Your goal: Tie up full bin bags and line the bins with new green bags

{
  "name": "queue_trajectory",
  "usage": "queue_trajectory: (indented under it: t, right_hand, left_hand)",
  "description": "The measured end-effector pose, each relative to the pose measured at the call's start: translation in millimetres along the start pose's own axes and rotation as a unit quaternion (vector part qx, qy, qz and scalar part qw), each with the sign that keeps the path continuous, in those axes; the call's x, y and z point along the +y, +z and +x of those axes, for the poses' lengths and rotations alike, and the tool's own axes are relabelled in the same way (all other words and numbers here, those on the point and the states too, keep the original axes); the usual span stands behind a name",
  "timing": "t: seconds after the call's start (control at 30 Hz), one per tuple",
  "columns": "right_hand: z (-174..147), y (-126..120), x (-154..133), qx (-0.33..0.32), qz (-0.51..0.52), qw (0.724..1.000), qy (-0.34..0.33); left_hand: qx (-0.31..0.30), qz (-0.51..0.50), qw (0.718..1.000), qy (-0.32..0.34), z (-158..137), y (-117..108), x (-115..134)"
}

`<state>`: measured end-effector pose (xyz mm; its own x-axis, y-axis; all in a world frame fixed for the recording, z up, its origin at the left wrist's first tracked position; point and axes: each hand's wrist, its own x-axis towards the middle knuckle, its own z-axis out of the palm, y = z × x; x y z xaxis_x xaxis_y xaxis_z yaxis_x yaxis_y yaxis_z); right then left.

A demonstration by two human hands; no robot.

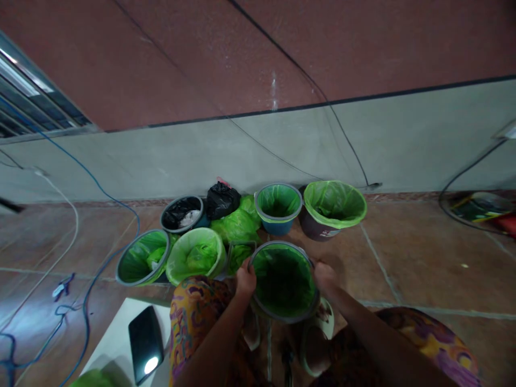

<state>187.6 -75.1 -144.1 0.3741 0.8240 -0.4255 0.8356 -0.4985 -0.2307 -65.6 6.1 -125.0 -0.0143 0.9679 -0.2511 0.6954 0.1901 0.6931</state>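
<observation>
Between my knees is a round trash can (285, 279) lined with a green plastic bag, its grey rim facing up at me. My left hand (245, 279) is closed around the left side of that rim. On the opposite side, my right hand (324, 276) grips the rim too. Just beyond stand a blue lined trash can (278, 227) and a dark one with a bright green liner (334, 207). To the left of my left hand are a pale green lined can (196, 256) and a small dark square container (242, 257) holding green plastic.
More lined cans (143, 257) (183, 213) stand at left, with a black bag (222, 200) and green bags (237, 226) against the wall. A phone (145, 344) lies on a white surface (116, 328). A blue cable (97, 285) and a white cord (74, 220) cross the tiled floor.
</observation>
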Motion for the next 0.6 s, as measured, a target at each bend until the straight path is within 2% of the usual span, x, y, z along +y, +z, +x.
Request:
queue_trajectory:
  t: [0.17, 0.27, 0.4, 0.5, 0.6]
  right_hand:
    - [-1.6, -2.4, 1.9, 0.001, 0.006, 1.000, -0.017]
    - [-2.7, 0.0, 1.9, 0.002, 0.017, 1.000, -0.006]
    - [-6.0, -3.2, -1.1, -0.004, -0.011, 1.000, 0.012]
    - [-3.5, -13.7, -14.7, -0.019, -0.067, 0.997, 0.017]
    - [7.5, -24.5, -44.9, 0.026, -0.110, 0.993, -0.025]
  left_hand:
    - [0.027, 0.087, 0.996, -0.019, -1.3, 2.4, -8.4]
    - [0.003, 0.129, 0.990, -0.061, 1.6, 8.5, -15.7]
    - [-0.023, 0.122, 0.989, -0.080, 7.7, 12.9, -21.9]
    - [-0.029, 0.101, 0.991, -0.087, 9.2, 11.2, -21.7]
    - [-0.014, 0.073, 0.992, -0.098, 4.4, 11.8, -19.5]
